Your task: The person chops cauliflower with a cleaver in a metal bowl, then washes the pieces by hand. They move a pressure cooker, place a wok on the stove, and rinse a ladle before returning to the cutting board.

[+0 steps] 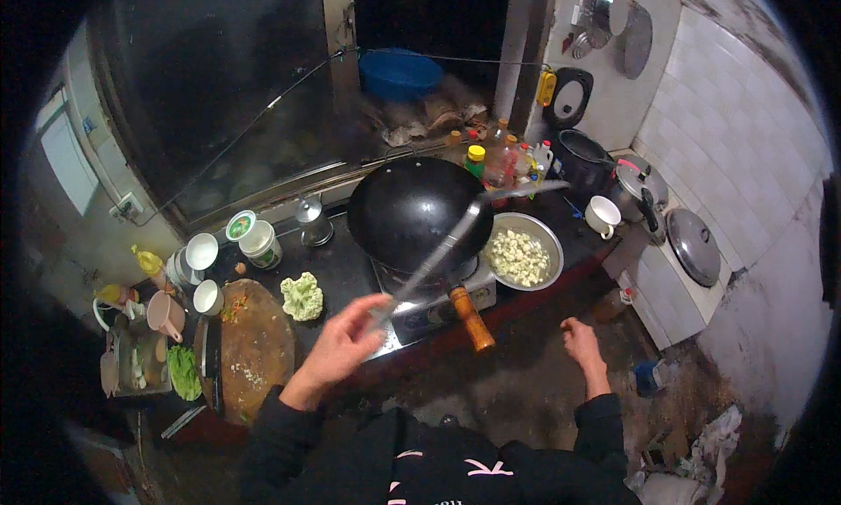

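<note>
My left hand (341, 341) grips the handle of a long metal wok spatula (437, 255). Its blade reaches past the right rim of a black wok (420, 209), above the counter. The wok sits on a gas stove (410, 327), with its wooden handle (472, 321) pointing toward me. Nothing shows inside it apart from a shine of light. To the right of the wok stands a metal basin (557, 258) of cut cauliflower florets (518, 258) in liquid. My right hand (581, 343) hangs below the counter edge, fingers curled, with nothing visible in it.
Left of the stove are a cauliflower piece (302, 297), a round wooden chopping board (263, 347) with chopped scraps, a cleaver (211, 360) and leafy greens (184, 372). Bottles (509, 157) line the back, near a white cup (602, 216) and a pressure cooker (634, 186).
</note>
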Motion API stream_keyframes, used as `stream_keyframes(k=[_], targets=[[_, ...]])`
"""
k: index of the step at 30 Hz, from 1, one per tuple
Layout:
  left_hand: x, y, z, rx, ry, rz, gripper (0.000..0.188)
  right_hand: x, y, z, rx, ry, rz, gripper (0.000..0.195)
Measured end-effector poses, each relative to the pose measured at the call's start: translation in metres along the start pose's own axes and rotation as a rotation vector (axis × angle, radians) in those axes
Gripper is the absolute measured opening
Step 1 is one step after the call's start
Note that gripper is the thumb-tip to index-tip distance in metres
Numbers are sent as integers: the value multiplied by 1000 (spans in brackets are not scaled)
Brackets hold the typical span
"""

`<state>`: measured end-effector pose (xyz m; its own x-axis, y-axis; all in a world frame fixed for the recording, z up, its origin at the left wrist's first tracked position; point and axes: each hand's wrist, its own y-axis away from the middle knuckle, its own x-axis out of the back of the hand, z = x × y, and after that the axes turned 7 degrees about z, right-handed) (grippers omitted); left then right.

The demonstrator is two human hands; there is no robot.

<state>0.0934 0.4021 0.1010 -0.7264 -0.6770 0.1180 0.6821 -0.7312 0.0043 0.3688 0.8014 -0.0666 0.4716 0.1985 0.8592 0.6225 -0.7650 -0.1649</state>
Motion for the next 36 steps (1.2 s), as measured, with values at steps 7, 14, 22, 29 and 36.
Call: stream_keyframes(k=[7, 14, 22, 29, 36], targets=[[53, -26, 1, -325, -1011, 383, 51, -51, 1, 22, 126, 71, -457, 26], [66, -53, 14, -160, -1309, 164, 49, -48, 2, -7, 158, -24, -551, 25], [9, -161, -57, -277, -1119, 247, 46, -63, -24, -44, 377, -109, -460, 26], [79, -134, 70, -208, -1514, -43, 35, -38, -13, -27, 225, -103, -509, 25], [39, -165, 0, -364, -1422, 249, 29, -71, -28, -58, 444, -151, -565, 26]])
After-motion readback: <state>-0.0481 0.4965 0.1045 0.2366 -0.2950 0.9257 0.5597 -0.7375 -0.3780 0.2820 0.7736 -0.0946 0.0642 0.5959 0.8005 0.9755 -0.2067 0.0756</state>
